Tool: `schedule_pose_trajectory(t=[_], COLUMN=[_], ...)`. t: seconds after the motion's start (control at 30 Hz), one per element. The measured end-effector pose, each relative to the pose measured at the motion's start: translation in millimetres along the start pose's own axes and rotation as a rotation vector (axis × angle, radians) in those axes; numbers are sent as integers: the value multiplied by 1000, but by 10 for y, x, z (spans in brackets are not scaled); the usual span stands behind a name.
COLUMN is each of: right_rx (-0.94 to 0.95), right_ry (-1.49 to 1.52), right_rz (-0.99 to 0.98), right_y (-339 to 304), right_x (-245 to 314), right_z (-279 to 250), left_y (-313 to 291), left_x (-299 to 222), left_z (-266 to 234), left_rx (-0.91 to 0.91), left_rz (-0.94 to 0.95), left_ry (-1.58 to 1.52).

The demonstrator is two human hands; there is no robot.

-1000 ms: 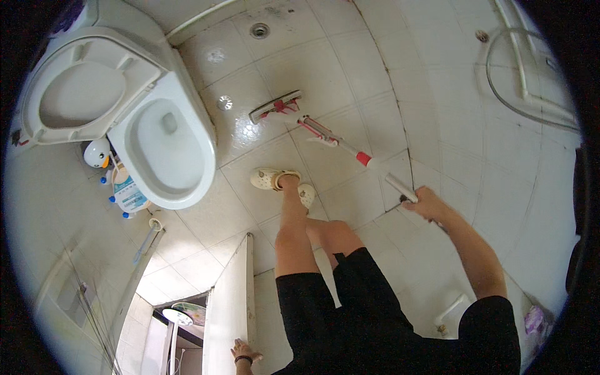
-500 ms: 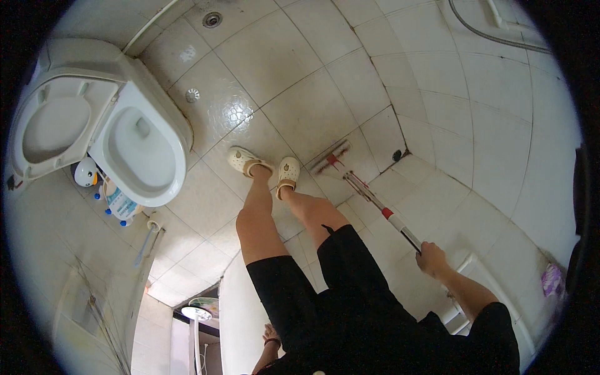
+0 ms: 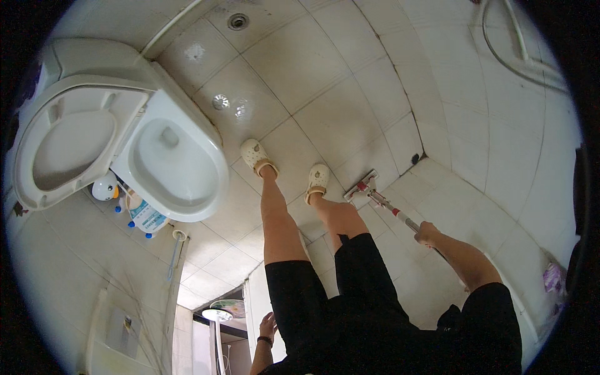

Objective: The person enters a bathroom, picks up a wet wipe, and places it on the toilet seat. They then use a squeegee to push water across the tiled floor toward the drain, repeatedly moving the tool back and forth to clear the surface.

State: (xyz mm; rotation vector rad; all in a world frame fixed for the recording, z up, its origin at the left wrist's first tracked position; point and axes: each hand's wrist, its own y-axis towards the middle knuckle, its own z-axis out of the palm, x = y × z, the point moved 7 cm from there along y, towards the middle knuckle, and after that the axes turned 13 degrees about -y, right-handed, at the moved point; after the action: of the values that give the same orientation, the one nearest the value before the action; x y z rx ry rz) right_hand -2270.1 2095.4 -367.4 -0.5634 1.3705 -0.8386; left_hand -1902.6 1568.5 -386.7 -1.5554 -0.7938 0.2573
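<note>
A squeeze mop stands slanted on the tiled floor to my right, its red-and-silver handle [image 3: 400, 215] running down to a wide flat mop head [image 3: 361, 185]. My right hand [image 3: 427, 234] is closed around the upper part of the handle. The mop head touches the tiles just right of my right shoe [image 3: 317, 180], near the base of the wall. Low by my left thigh hangs my left hand [image 3: 267, 326], a dark band on its wrist. Its fingers look loosely stretched, and nothing shows in them.
At left stands a white toilet [image 3: 172, 165] with its lid and seat raised. Beside it are a penguin-like figure [image 3: 104, 186], a bottle with a blue label [image 3: 148, 219] and a toilet brush [image 3: 175, 253]. Floor drains [image 3: 238, 22] lie ahead. A shower hose [image 3: 500, 59] hangs at upper right.
The mop head has been drawn back toward me, with my right hand still on the handle. My shoes are farther apart. The whole view has shifted, putting the toilet closer to the middle.
</note>
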Motion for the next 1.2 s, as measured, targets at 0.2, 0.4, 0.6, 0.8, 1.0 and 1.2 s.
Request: schedule_pose_trajectory(t=[0.2,0.4,0.6,0.8,1.0,1.2], right_rx=[-12,-131,-274,-468,-393,-520], right_ry=[-55,-73,-30,189,479,377], right_rz=[-1,-54,-185,-380,-453,-490], right_y=[-457,-1262,-1771,-1969,-1637,-1190], right_x=[464,962,1399,2123,2306,1855], right_z=[-799,-1748,-2575,-3087,-2775,-1998], left_y=[-105,-147,-174,-150,112,-279], left_x=[-564,-864,-1076,-1468,-1969,-3145], left_z=[8,299,415,317,225,837], left_rx=[-56,109,140,95,176,101], left_rz=[-74,-51,-56,-22,94,449], left_ry=[29,-152,-191,-195,-170,-134])
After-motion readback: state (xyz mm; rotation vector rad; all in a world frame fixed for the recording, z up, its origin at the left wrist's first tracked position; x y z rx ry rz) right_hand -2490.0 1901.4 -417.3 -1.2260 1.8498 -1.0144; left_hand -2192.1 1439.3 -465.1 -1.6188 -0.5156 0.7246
